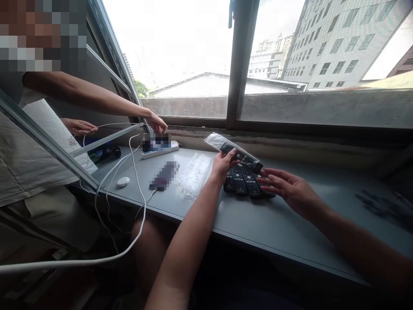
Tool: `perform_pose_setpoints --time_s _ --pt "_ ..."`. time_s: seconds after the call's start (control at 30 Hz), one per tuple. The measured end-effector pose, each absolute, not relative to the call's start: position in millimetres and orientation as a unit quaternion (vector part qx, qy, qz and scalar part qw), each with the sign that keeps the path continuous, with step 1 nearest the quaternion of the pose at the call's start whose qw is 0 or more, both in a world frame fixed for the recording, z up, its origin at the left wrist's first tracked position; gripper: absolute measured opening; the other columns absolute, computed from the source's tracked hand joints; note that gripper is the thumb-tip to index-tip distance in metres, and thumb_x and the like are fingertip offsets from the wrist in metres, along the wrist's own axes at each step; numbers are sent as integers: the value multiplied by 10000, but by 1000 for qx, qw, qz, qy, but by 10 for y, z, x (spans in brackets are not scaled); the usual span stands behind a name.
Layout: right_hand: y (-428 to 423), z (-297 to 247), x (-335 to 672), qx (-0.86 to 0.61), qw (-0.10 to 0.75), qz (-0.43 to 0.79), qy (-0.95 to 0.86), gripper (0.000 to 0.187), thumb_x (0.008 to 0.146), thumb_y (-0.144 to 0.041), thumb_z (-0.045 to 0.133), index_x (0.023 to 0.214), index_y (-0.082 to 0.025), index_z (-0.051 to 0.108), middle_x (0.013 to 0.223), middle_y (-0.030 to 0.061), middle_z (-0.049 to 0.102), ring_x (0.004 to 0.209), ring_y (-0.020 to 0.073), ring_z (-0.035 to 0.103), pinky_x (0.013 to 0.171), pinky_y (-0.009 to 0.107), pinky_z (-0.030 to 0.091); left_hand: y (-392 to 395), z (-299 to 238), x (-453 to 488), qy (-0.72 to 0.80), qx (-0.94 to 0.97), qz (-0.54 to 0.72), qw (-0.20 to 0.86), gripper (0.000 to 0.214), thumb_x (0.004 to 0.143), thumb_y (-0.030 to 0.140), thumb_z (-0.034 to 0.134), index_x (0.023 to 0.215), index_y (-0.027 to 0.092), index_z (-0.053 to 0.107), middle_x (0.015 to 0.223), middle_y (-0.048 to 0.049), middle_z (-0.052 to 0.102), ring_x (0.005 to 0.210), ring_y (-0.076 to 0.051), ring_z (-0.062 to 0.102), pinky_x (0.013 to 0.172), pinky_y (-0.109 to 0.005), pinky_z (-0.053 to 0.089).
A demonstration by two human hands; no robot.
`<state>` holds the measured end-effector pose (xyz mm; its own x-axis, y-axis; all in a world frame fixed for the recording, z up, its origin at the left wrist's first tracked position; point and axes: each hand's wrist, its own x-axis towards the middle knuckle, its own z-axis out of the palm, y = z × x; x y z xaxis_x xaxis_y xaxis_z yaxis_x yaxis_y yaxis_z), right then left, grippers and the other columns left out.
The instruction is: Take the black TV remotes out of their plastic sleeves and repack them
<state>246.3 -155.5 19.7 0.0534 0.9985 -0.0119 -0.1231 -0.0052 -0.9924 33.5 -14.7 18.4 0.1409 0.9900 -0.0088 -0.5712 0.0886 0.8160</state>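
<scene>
My left hand grips a black remote control in a clear plastic bag, held tilted above the grey ledge. Under it several bare black remotes lie side by side on the ledge. My right hand hovers over the right end of that row, fingers spread and stretched flat, touching or just above the remotes.
An empty clear bag lies left of the remotes, then a blurred dark device on a white cable, a white round object and a white power strip. Another person at left holds a white cable. Window frame stands behind.
</scene>
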Motion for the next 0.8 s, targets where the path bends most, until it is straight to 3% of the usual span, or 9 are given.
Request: perform_pose_setpoints --time_s 0.17,0.33,0.53,0.8 --pt "-1585 222 2438 -471 540 520 -465 485 911 -503 946 1314 -258 832 1427 142 807 1273 384 810 1056 545 717 -173 168 338 304 375 574 662 302 860 278 958 1079 145 797 1159 -112 817 984 -188 789 891 -318 673" --pt "-1617 253 2413 -453 540 528 -473 565 893 -502 967 1387 -285 799 1465 128 791 1263 376 816 983 508 744 -217 157 347 289 415 554 661 334 855 302 957 1103 148 796 1207 -122 815 1080 -222 786 904 -319 667" --pt "-1638 283 2394 -446 530 534 -485 580 906 -515 952 1418 -301 782 1474 130 785 1296 407 797 1006 582 730 -253 143 368 284 435 522 676 318 849 295 967 1078 151 800 1188 -113 813 1016 -218 796 978 -391 666" --pt "-1630 235 2401 -433 530 539 -492 627 926 -504 935 1488 -306 741 1504 137 770 1346 412 769 963 551 743 -254 89 386 255 476 469 699 373 840 345 986 1086 140 795 1162 -136 822 1044 -252 809 1043 -469 659"
